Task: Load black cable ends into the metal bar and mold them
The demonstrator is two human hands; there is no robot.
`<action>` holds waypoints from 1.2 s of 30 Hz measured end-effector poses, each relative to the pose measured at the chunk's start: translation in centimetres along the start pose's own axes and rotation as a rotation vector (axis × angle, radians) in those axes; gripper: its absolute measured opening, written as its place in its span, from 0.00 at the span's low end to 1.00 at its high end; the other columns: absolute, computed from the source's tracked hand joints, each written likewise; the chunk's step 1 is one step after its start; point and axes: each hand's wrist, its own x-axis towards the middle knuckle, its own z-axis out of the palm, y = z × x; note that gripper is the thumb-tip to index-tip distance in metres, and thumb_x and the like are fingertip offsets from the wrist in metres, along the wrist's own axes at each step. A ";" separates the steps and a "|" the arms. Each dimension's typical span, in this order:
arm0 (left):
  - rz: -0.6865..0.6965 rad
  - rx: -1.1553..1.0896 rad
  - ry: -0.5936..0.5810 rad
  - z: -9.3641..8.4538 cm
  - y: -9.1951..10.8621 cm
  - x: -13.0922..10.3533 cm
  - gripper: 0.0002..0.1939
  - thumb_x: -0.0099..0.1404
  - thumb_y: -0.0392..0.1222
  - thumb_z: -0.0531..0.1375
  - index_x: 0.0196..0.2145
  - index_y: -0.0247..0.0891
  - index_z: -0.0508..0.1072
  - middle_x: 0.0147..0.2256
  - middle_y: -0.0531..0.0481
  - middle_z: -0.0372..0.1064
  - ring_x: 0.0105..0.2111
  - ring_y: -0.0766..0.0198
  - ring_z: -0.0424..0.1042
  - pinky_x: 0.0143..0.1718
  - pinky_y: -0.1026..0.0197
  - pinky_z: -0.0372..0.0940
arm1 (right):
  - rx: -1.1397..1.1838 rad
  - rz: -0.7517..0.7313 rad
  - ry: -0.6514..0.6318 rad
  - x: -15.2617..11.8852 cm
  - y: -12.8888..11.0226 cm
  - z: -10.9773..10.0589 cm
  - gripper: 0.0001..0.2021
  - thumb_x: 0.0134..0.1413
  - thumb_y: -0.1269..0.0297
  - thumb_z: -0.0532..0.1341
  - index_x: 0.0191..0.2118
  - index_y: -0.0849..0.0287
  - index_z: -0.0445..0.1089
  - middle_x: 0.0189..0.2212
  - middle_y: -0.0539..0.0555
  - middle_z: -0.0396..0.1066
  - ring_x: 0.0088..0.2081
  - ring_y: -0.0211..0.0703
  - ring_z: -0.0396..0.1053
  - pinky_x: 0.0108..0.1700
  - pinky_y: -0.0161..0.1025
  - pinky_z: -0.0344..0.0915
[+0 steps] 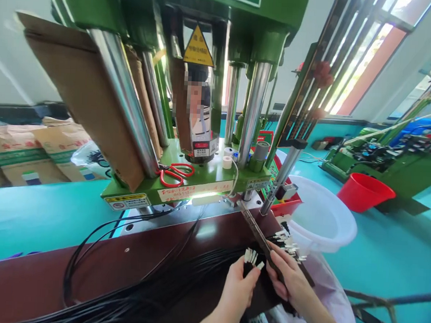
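My left hand (237,287) pinches a small bunch of white connectors (252,258), with their flat ends pointing up between thumb and fingers. Black cables (180,278) sweep across the dark red-brown table (24,284) towards that hand. Just to the right, my right hand (291,276) is wrapped round one end of a long, narrow dark metal bar (256,228). The bar's far end points at the lower bed of a green press (185,179). Beyond the right hand lies another cluster of white connectors (286,245) on black cables.
Red-handled scissors (175,175) rest on the press bed, beside a steel column (123,99). To the right stand a large white tub (345,231), a red bucket (365,193) and a red bin (287,207). Paper sacks (60,148) line the left wall.
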 end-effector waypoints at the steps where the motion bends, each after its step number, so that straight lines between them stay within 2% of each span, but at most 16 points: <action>1: 0.008 0.016 -0.008 0.1 0.1 0.0 0.21 0.48 0.58 0.60 0.30 0.39 0.60 0.12 0.66 0.44 0.10 0.78 0.39 0.10 0.69 0.34 | 0.092 -0.012 0.020 -0.1 0.6 0.4 0.28 0.52 0.50 0.52 0.56 0.59 0.52 0.14 0.40 0.54 0.09 0.26 0.41 0.09 0.26 0.40; 5: 0.051 0.052 0.020 0.1 0.3 0.1 0.17 0.49 0.53 0.61 0.29 0.38 0.63 0.11 0.65 0.46 0.10 0.77 0.42 0.11 0.69 0.38 | 0.164 -0.054 0.030 -0.1 1.4 1.1 0.29 0.52 0.47 0.55 0.55 0.61 0.56 0.12 0.41 0.56 0.09 0.26 0.46 0.09 0.24 0.43; 10: 0.112 0.100 0.075 -0.3 -0.5 0.6 0.14 0.48 0.49 0.62 0.28 0.37 0.69 0.13 0.60 0.54 0.15 0.71 0.54 0.17 0.67 0.49 | 0.125 -0.054 0.037 -0.3 1.6 1.0 0.28 0.51 0.48 0.57 0.54 0.58 0.59 0.13 0.42 0.56 0.10 0.26 0.48 0.10 0.23 0.42; 12: 0.143 0.124 0.089 -0.4 -0.9 0.8 0.13 0.48 0.48 0.62 0.28 0.37 0.69 0.13 0.58 0.56 0.16 0.69 0.56 0.18 0.66 0.51 | 0.126 -0.092 0.064 -0.4 1.8 1.2 0.26 0.49 0.49 0.59 0.52 0.55 0.62 0.17 0.45 0.62 0.14 0.28 0.54 0.12 0.24 0.47; 15: 0.184 0.147 0.080 -0.4 -0.9 0.8 0.13 0.50 0.49 0.60 0.28 0.37 0.68 0.14 0.58 0.56 0.15 0.71 0.54 0.17 0.67 0.49 | 0.114 -0.192 0.078 -0.6 2.0 1.5 0.22 0.48 0.51 0.62 0.48 0.53 0.67 0.27 0.49 0.67 0.25 0.32 0.63 0.22 0.25 0.59; 17: 0.213 0.157 0.075 -0.6 -0.5 0.8 0.14 0.53 0.51 0.59 0.27 0.36 0.66 0.14 0.59 0.54 0.14 0.73 0.51 0.15 0.67 0.47 | 0.095 -0.174 0.073 -0.6 2.0 1.6 0.24 0.48 0.50 0.61 0.50 0.54 0.65 0.22 0.47 0.65 0.21 0.32 0.60 0.19 0.26 0.57; 19: 0.231 0.113 0.114 -0.8 0.1 0.7 0.17 0.54 0.55 0.56 0.27 0.36 0.64 0.14 0.61 0.50 0.13 0.74 0.48 0.14 0.68 0.44 | 0.100 -0.101 0.091 -0.5 2.1 1.4 0.27 0.49 0.47 0.59 0.53 0.56 0.61 0.15 0.44 0.58 0.14 0.29 0.53 0.13 0.25 0.47; 22: 0.209 -0.033 0.192 -1.2 0.8 0.7 0.21 0.54 0.61 0.53 0.30 0.39 0.61 0.15 0.64 0.43 0.12 0.76 0.41 0.12 0.70 0.38 | 0.166 -0.055 0.089 -0.4 2.2 0.9 0.27 0.52 0.48 0.56 0.55 0.55 0.58 0.15 0.42 0.56 0.11 0.26 0.48 0.12 0.24 0.40; 24: 0.153 -0.060 0.182 -1.2 0.9 0.8 0.20 0.54 0.61 0.53 0.30 0.40 0.59 0.16 0.64 0.41 0.13 0.76 0.39 0.12 0.70 0.37 | 0.200 -0.060 0.067 -0.4 2.2 0.7 0.25 0.54 0.50 0.55 0.55 0.54 0.57 0.15 0.42 0.55 0.11 0.25 0.48 0.12 0.24 0.40; 26: 0.126 0.011 0.146 -1.0 0.6 1.0 0.18 0.53 0.57 0.56 0.28 0.40 0.60 0.16 0.63 0.44 0.13 0.76 0.42 0.13 0.70 0.39 | 0.200 -0.047 0.051 -0.4 2.2 0.6 0.25 0.53 0.50 0.56 0.55 0.54 0.57 0.14 0.42 0.55 0.10 0.25 0.48 0.12 0.24 0.40; 30: 0.262 0.216 0.142 -0.7 -0.1 1.3 0.11 0.52 0.46 0.60 0.26 0.35 0.66 0.22 0.54 0.60 0.21 0.72 0.55 0.20 0.69 0.50 | 0.151 -0.007 0.033 -0.5 1.7 0.7 0.28 0.51 0.48 0.57 0.55 0.56 0.58 0.14 0.42 0.55 0.11 0.25 0.48 0.12 0.23 0.40; 36: 0.281 0.263 0.166 -1.0 -0.1 1.3 0.08 0.52 0.42 0.59 0.24 0.35 0.67 0.21 0.55 0.61 0.21 0.70 0.56 0.23 0.67 0.53 | 0.052 -0.027 -0.003 -0.4 2.2 0.5 0.28 0.52 0.48 0.56 0.56 0.57 0.57 0.15 0.43 0.54 0.13 0.26 0.46 0.13 0.25 0.40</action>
